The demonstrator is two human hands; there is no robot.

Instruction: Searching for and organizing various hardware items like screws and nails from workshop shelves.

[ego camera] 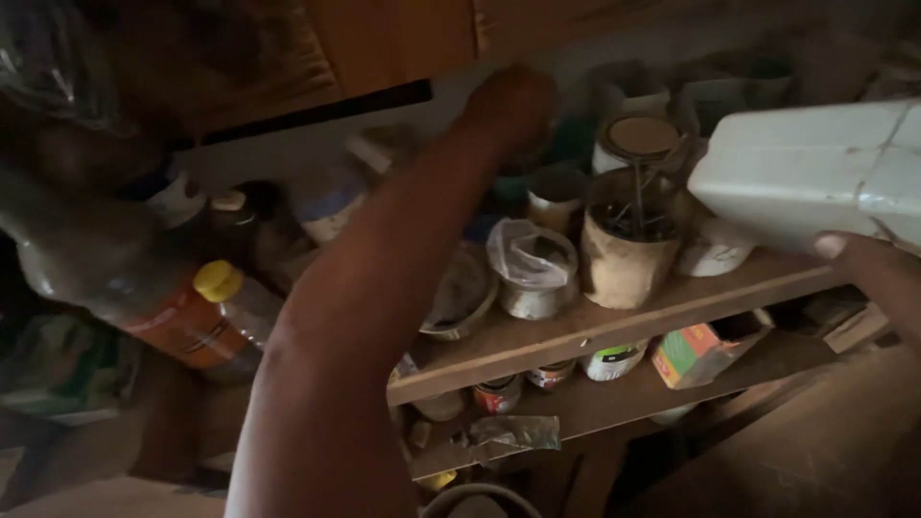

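My left hand (513, 101) is stretched far back over the upper wooden shelf (614, 331), up among the cans at the rear; it is blurred and dark there, and I cannot tell whether the fingers are curled around anything or spread loose. My forearm runs down from it across the middle of the view and hides part of the shelf. My right hand (878, 278) is at the right edge, its fingers wrapped under the bottom of a white plastic jug (815, 173), which I hold tilted on its side above the right end of the shelf. Just left of the jug stands a rusty tin (624, 254) with nails sticking up out of it, and behind it a round can with a brown lid (638, 139). Next to the tin, nearer my arm, sits a small container with a crumpled clear plastic bag (531, 259) in it, and a shallow metal dish (460, 297) lies partly under my forearm. On the lower shelf (614, 403) I see a few small cans and a little green and orange box (696, 353). Off to the left, close to me, hang a clear bottle with orange liquid (177, 321) and a yellow-capped bottle (230, 288).
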